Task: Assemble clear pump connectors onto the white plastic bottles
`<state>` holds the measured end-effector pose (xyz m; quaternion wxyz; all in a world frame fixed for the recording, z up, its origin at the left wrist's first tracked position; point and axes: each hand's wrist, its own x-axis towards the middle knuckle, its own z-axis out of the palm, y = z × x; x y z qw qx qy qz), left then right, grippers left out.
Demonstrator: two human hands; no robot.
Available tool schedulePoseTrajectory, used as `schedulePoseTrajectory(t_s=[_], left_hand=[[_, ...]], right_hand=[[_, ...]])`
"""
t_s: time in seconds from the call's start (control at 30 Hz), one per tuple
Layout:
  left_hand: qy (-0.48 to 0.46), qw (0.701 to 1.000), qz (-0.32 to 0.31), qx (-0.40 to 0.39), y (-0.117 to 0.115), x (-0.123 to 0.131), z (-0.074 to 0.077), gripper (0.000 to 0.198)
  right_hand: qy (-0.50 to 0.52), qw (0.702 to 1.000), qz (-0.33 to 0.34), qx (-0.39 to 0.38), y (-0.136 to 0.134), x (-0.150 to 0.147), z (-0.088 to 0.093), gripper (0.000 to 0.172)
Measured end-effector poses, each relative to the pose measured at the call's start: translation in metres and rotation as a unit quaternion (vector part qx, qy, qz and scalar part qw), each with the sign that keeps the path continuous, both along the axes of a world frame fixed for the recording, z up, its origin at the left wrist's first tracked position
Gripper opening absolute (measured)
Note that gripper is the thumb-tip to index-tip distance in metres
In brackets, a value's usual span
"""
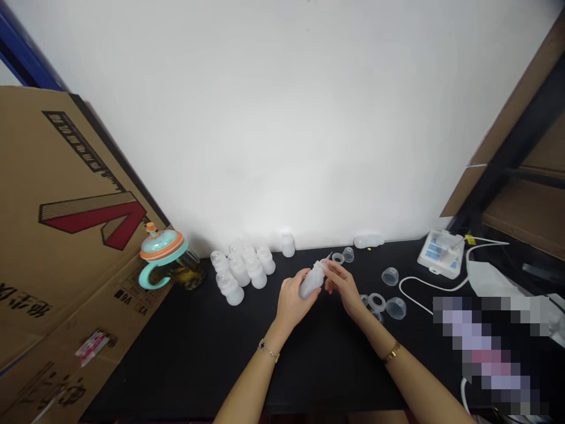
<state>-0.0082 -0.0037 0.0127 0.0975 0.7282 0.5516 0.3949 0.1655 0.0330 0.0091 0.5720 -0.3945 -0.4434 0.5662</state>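
Observation:
My left hand is wrapped round a white baby bottle, which tilts up to the right. At the bottle's open end, my right hand pinches a small clear piece that looks like a teat, with a thin pointed tip sticking up. Whether this piece is seated in the neck cannot be told. Left of my hands stand several white baby bottles with clear caps. Another white bottle, without a clear cap, stands by the wall. Beside my right forearm lie a clear dome cap and a translucent ring.
More clear caps and a ring lie on the black table. A teal-lidded jug and a large cardboard box stand left. A white case, a white cable and a blurred patch are right.

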Motion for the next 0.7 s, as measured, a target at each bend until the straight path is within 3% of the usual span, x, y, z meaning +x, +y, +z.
schedulePoseTrajectory(t_s=[0.7], left_hand=[[-0.003,1.0,-0.001,0.003,0.0007,-0.0007,-0.0017,0.048]], right_hand=[[0.0,1.0,0.018,-0.006,0.0009,0.0014,-0.0002,0.049]])
